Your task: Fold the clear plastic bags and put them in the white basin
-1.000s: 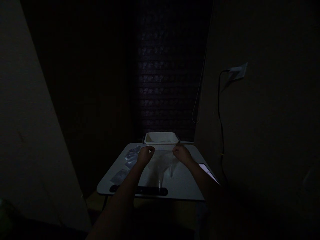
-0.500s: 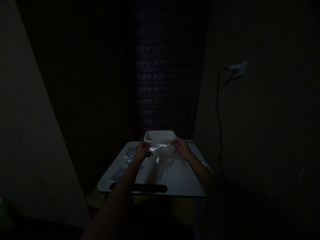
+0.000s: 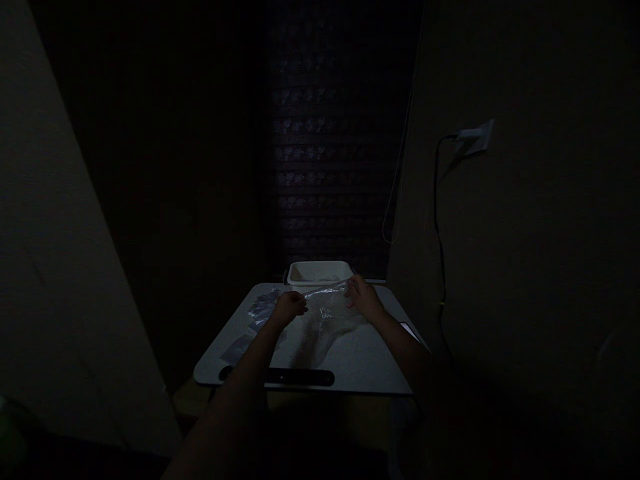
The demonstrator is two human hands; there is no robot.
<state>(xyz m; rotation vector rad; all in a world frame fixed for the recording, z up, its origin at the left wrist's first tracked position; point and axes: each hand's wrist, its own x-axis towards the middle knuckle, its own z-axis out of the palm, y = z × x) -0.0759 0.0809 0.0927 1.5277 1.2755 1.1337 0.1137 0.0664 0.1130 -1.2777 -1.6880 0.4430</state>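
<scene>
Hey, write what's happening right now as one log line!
left hand: grips plastic | right hand: grips plastic | plastic: clear, spans between hands, above table | tub: at table's far end | light: dim

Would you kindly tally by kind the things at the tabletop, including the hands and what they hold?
Hands (left hand, right hand): 2
Clear plastic film, held between them: 1
White tub: 1
Black strip: 1
Device with lit screen: 1
Total: 6, leaving out the loose plastic at left, too dim and overlapped to count.
</scene>
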